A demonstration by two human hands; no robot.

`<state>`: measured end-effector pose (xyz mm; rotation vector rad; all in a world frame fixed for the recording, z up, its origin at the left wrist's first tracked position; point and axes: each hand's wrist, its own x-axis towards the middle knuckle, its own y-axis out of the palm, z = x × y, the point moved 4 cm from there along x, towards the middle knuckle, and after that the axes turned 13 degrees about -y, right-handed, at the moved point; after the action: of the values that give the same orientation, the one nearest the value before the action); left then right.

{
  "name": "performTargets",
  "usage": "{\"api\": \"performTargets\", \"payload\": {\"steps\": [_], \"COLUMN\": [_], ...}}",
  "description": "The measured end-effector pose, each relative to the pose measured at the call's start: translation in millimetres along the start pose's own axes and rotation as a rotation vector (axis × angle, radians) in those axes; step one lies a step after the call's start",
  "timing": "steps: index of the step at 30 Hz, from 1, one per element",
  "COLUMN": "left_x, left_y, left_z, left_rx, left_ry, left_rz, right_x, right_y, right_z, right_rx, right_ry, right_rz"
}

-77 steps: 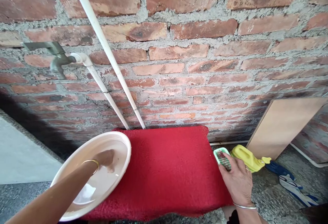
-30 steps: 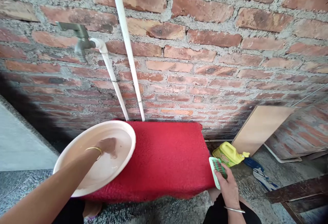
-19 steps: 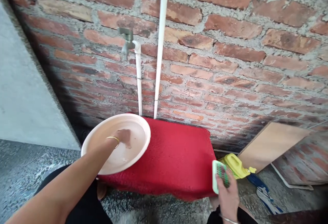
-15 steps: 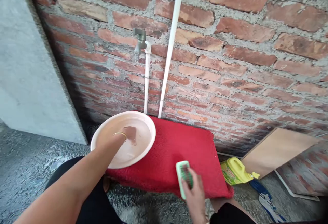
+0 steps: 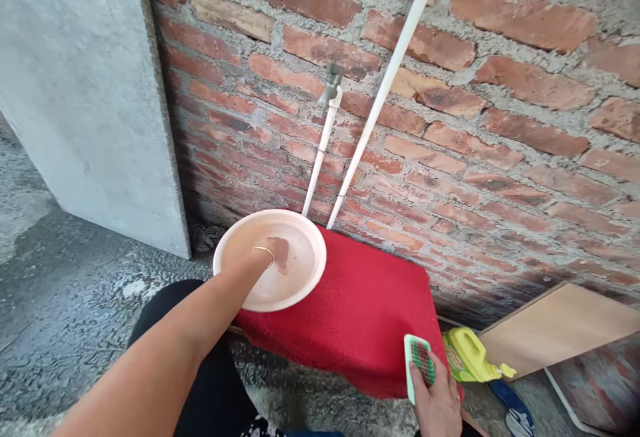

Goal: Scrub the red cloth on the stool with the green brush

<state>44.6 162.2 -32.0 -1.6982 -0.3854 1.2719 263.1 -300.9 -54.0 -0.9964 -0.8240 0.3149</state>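
My left hand (image 5: 279, 254) is down in the water of a pale pink basin (image 5: 320, 260), a gold bangle round its wrist. The water blurs its fingers, and I cannot make out whether they hold anything. A red cloth (image 5: 365, 303) with a wet sheen lies spread over a low surface, and the basin stands on its left end. Gripped in my right hand (image 5: 439, 400) is a green and white scrub brush (image 5: 416, 360), tilted with its bristles showing, over the right front part of the cloth.
Behind the cloth rises a brick wall (image 5: 520, 123) with a tap (image 5: 331, 85) and white pipes (image 5: 383, 97). A grey slab (image 5: 95, 103) leans at left. To the right are a yellow detergent jug (image 5: 469, 355), a tan board (image 5: 560, 323) and a blue slipper (image 5: 515, 405) on wet floor.
My right hand has moved with the brush toward the right end of the cloth. My left hand stays in the basin. The whole view has turned and tilted.
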Motion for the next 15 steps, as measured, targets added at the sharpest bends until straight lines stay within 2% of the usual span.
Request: {"api": "performTargets", "payload": {"steps": [1, 3, 7, 9, 10, 12, 13, 15], "left_x": [-0.1, -0.7, -4.8, -7.8, -8.9, -9.5, -8.4, -3.4], "left_y": [0.0, -0.2, -1.6, -1.9, -1.6, -0.7, 0.1, 2.6], "left_z": [-0.8, -2.4, -1.8, -0.3, 0.5, 2.0, 2.7, 4.9], "left_rx": [0.036, 0.066, 0.033, 0.013, 0.009, 0.003, -0.001, -0.004], "left_ry": [-0.015, -0.032, -0.038, -0.027, -0.021, -0.005, 0.001, -0.003], "left_rz": [0.019, 0.04, 0.01, 0.007, 0.014, 0.019, 0.014, -0.001], "right_x": [1.2, 0.9, -16.6, -28.6, -32.5, -33.4, -30.1, -18.2], "right_y": [2.0, 15.6, 54.2, 68.2, 73.1, 78.8, 79.7, 76.6], "right_z": [9.8, 52.4, 181.3, 229.4, 243.2, 247.4, 238.0, 200.7], "right_rx": [0.03, 0.149, 0.346, 0.331, 0.308, 0.256, 0.233, 0.195], "right_ry": [0.008, -0.042, -0.378, -0.53, -0.581, -0.615, -0.6, -0.517], "right_rz": [0.021, 0.097, 0.285, 0.338, 0.346, 0.342, 0.335, 0.313]}}
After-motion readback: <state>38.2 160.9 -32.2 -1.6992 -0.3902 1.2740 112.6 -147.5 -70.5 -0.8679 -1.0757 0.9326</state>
